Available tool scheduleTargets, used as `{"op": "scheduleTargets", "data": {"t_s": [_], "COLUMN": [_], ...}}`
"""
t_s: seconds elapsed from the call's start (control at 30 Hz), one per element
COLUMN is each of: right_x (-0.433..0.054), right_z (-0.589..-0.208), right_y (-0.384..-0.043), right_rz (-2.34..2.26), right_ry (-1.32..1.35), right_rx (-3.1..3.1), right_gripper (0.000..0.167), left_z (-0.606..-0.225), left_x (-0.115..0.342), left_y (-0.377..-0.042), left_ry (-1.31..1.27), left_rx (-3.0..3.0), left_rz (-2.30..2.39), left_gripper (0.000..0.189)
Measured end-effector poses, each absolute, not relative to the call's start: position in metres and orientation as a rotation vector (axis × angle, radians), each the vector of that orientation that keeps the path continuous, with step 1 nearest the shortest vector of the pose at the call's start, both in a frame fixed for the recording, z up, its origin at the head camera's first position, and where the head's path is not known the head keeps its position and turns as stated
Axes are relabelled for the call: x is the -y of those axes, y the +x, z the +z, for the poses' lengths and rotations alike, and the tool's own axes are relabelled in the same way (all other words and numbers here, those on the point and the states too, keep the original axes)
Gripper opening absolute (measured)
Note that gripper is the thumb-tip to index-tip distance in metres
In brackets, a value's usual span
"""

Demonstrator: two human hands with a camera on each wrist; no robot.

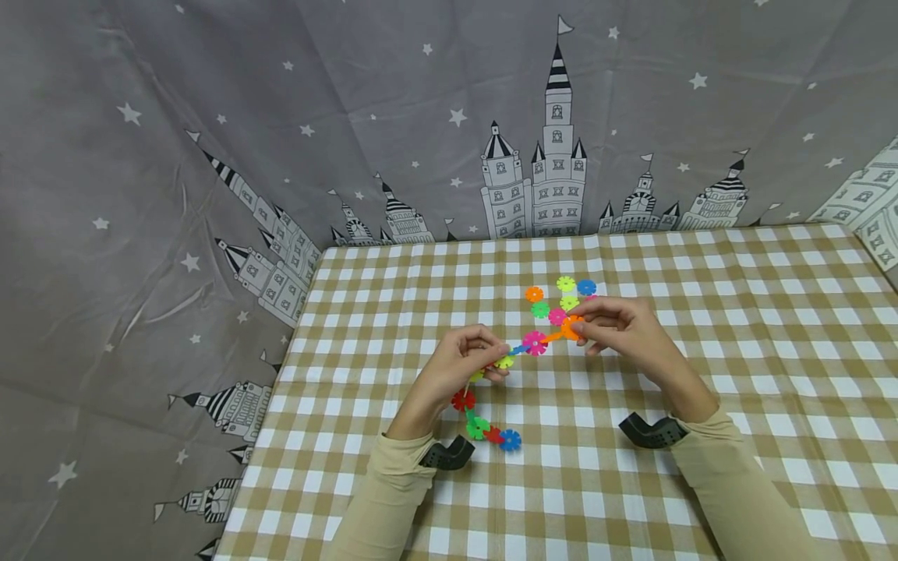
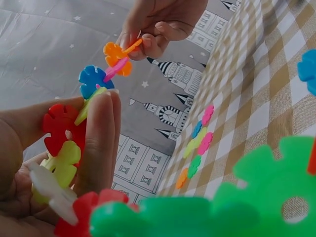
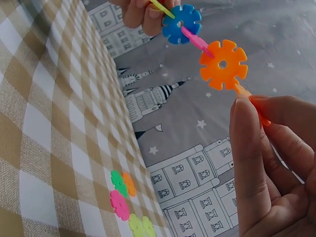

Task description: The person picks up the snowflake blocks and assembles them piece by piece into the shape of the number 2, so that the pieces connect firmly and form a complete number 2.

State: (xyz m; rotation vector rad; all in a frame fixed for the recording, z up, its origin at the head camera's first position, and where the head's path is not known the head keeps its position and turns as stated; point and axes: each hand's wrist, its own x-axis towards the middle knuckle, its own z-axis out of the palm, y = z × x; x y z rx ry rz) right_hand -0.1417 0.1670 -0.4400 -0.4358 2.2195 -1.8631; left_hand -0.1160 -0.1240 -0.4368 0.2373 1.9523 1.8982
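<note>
A chain of notched plastic flower discs stretches between the two hands. My left hand [image 1: 452, 366] pinches it at a yellow-green disc [image 2: 89, 106]. The rest of the chain hangs past that palm: a red disc [image 2: 60, 126], a white disc [image 2: 52, 190], a large green disc [image 2: 266, 185] and a blue end disc [image 1: 510, 440]. Beyond the left fingertips come a blue disc [image 3: 182, 24], a pink disc [image 1: 535, 343] and an orange disc [image 3: 223, 64]. My right hand [image 1: 634, 331] pinches another orange disc [image 1: 571, 327] between thumb and forefinger, slotted into the first orange one.
Loose discs lie on the checkered tablecloth [image 1: 701, 312] behind the right hand: orange [image 1: 535, 294], green [image 1: 540, 309], pink [image 1: 557, 316], yellow-green [image 1: 565, 284] and blue [image 1: 586, 287]. A grey castle-print curtain [image 1: 393, 101] hangs along the table's back and left sides.
</note>
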Motion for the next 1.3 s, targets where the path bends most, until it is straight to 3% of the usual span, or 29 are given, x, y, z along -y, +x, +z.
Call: {"op": "scheduleTargets", "data": {"t_s": [1.3], "right_x": [-0.159], "right_z": [-0.448], "right_y": [-0.14], "right_rz": [-1.967], "right_ry": [-0.477], "right_rx": [-2.126], "right_gripper": [0.022], "left_z": [-0.435], "left_x": [0.123], "left_y": [-0.115], "left_ry": [0.249], "left_rx": [-1.956], "left_rz": [1.896], "left_gripper": [0.017]}}
